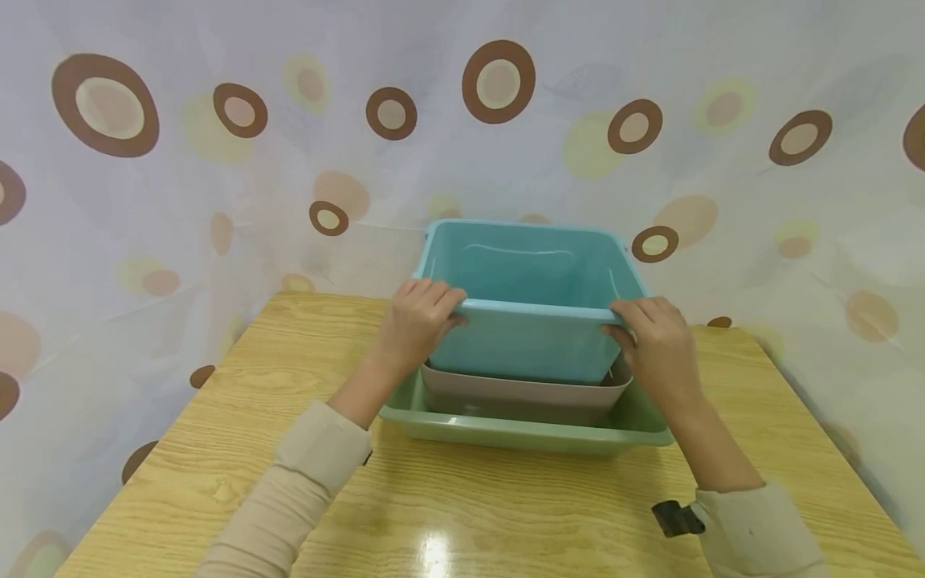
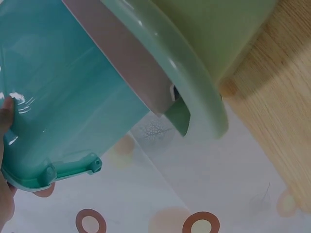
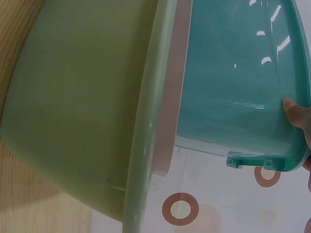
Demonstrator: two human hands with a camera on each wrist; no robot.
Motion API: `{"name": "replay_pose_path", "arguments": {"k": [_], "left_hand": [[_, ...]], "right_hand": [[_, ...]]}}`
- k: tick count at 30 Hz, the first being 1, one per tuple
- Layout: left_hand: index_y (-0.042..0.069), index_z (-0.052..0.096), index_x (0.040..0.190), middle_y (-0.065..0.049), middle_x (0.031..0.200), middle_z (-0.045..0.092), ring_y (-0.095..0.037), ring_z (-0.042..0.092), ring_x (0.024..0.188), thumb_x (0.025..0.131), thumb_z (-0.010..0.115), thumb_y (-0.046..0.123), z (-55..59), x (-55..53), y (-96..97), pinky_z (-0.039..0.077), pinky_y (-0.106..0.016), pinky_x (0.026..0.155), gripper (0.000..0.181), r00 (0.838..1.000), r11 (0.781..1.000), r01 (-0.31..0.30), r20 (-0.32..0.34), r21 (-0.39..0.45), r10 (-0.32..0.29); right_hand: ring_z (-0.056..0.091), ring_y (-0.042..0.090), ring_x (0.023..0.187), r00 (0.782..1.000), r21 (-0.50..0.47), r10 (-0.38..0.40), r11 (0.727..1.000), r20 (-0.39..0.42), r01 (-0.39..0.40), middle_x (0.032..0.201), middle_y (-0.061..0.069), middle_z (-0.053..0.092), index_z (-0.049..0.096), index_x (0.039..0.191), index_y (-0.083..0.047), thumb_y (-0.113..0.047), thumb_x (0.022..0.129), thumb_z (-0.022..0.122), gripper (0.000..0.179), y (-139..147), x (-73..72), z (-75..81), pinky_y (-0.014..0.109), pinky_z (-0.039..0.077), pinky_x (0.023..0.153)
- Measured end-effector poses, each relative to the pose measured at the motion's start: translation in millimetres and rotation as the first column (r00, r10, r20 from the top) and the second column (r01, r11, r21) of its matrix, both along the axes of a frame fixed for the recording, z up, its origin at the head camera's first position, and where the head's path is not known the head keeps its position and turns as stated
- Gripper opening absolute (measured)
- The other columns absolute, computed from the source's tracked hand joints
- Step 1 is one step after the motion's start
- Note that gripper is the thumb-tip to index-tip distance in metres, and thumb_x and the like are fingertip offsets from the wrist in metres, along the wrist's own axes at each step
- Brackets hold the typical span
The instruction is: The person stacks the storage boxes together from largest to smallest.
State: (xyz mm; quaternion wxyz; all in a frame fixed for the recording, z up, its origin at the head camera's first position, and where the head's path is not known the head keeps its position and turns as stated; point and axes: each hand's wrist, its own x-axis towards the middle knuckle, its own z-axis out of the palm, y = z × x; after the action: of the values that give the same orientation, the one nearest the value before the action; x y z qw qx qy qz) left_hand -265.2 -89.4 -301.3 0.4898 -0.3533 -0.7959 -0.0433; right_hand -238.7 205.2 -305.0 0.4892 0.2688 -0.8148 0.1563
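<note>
A teal plastic bin (image 1: 527, 341) sits partly inside a greyish-pink bin (image 1: 506, 393), which in turn stands in a wide green basin (image 1: 520, 433). My left hand (image 1: 422, 317) grips the teal bin's front rim near its left corner, fingers over the top and thumb against the outer wall. Near the right corner, my right hand (image 1: 654, 329) pinches the same rim. In the left wrist view the teal bin's side (image 2: 73, 97) shows a clip-like lug by the rim. A thumb (image 3: 294, 112) presses the teal wall in the right wrist view.
The bins stand on a wooden table (image 1: 303, 369) toward its far side. Behind and beside it hangs a pale sheet (image 1: 448, 160) printed with brown and yellow circles. A black strap (image 1: 678, 518) shows by the right sleeve.
</note>
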Motion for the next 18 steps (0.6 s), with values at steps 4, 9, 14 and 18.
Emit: {"name": "replay_pose_path", "arguments": {"k": [4, 9, 14, 18], "left_hand": [[0.009, 0.062, 0.088, -0.003, 0.077, 0.064, -0.018, 0.058, 0.069, 0.066, 0.076, 0.028, -2.1, 0.7, 0.9, 0.045, -0.028, 0.066, 0.032, 1.0, 1.0, -0.007, 0.008, -0.004, 0.007], [0.009, 0.063, 0.087, -0.003, 0.077, 0.064, -0.018, 0.059, 0.07, 0.065, 0.077, 0.029, -5.9, 0.1, 1.7, 0.046, -0.028, 0.066, 0.033, 1.0, 1.0, -0.003, 0.006, 0.004, 0.003], [0.008, 0.063, 0.086, -0.003, 0.076, 0.064, -0.018, 0.059, 0.069, 0.064, 0.077, 0.029, -9.4, -0.7, 1.8, 0.046, -0.028, 0.066, 0.033, 1.0, 1.0, -0.005, -0.001, 0.006, 0.005], [0.009, 0.063, 0.087, -0.003, 0.076, 0.064, -0.018, 0.059, 0.069, 0.065, 0.077, 0.029, -11.0, 0.0, 1.7, 0.046, -0.027, 0.066, 0.033, 1.0, 1.0, -0.009, 0.008, -0.004, 0.009]], "right_hand": [[0.055, 0.032, 0.069, 1.0, 0.002, -0.003, 1.0, 0.003, 0.003, 0.074, 0.016, 0.063, 0.064, 0.085, 0.003, 0.001, 0.059, 0.079, 0.03, 1, 0.4, -2.5, 0.041, 0.046, 0.068], [0.055, 0.032, 0.069, 1.0, 0.001, 0.004, 1.0, 0.003, -0.004, 0.074, 0.016, 0.063, 0.063, 0.085, 0.004, 0.001, 0.059, 0.079, 0.031, 1, 0.9, -6.4, 0.04, 0.046, 0.068], [0.055, 0.032, 0.07, 1.0, -0.003, -0.002, 1.0, 0.004, 0.002, 0.074, 0.016, 0.064, 0.064, 0.085, 0.003, 0.001, 0.059, 0.079, 0.03, 1, 0.8, -9.8, 0.041, 0.047, 0.068], [0.055, 0.032, 0.07, 1.0, -0.001, -0.009, 1.0, 0.009, 0.009, 0.075, 0.015, 0.064, 0.064, 0.085, 0.003, 0.0, 0.059, 0.079, 0.03, 1, 0.7, -12.7, 0.041, 0.047, 0.069]]}}
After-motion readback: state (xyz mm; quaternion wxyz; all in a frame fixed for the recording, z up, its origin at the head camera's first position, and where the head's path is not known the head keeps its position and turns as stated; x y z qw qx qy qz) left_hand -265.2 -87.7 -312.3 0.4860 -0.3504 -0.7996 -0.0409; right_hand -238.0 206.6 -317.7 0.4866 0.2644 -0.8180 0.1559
